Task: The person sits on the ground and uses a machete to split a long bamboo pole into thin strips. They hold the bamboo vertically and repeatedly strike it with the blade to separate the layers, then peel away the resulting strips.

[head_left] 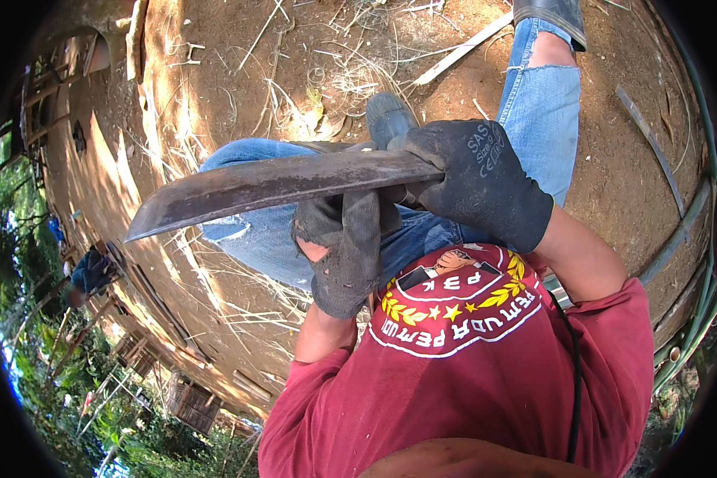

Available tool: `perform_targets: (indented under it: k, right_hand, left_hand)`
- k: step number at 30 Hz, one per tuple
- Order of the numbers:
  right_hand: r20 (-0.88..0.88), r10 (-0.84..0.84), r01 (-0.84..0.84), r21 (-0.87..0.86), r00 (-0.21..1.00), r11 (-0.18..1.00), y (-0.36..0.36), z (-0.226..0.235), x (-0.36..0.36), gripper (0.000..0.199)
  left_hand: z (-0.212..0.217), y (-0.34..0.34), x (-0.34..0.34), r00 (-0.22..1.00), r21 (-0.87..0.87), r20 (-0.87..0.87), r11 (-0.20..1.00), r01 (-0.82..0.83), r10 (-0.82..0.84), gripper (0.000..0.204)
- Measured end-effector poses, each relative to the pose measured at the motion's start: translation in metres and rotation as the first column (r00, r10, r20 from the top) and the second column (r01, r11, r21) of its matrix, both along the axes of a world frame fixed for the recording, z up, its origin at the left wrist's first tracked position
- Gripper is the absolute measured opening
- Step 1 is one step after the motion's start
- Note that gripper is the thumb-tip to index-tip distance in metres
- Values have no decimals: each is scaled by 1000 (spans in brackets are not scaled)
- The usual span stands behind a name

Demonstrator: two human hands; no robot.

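My right hand (486, 179), in a dark knit-cuffed glove, is closed round the handle of a machete (287, 183). Its broad, worn blade points left across my lap, lying nearly level in front of my knees. Below and partly behind the blade is my left hand (342, 251), in a worn grey glove with a hole that bares some skin. The fingers of this hand are curled closed. What they hold, if anything, is hidden by the blade and the glove. I cannot tell whether the blade touches the left glove.
Bare earth with scattered pale fibres (295, 95) spreads beyond my jeans and boots (390, 119). A split pale strip (462, 49) lies ahead; long dark strips (653, 147) and green poles (697, 319) lie on the right. Another person (92, 271) is far left, near wooden structures and plants.
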State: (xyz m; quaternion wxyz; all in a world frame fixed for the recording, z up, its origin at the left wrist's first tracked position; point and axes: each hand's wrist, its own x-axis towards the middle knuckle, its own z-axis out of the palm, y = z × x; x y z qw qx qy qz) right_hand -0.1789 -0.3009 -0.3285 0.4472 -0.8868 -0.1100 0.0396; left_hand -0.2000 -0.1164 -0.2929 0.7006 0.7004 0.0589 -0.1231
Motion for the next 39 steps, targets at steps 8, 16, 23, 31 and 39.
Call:
perform_targets:
  k: [8,16,23,31,39]
  right_hand:
    - [-140,22,1,159,990,987,-9,25,-9,13]
    - [174,21,-56,199,985,978,4,29,-19,32]
    - [137,71,-90,140,988,986,4,34,-17,40]
    - [323,35,-60,68,946,996,8,13,-28,54]
    - [314,66,-70,2,947,998,11,10,-19,54]
  left_hand:
    - [8,-1,0,997,24,-19,997,-68,68,45]
    - [-9,8,-5,987,53,160,998,-31,22,53]
    - [-2,-3,-3,993,-179,56,980,-91,103,59]
    - [-3,1,-3,997,-202,46,978,-59,70,52]
    - [-22,14,-11,989,76,126,993,-93,83,61]
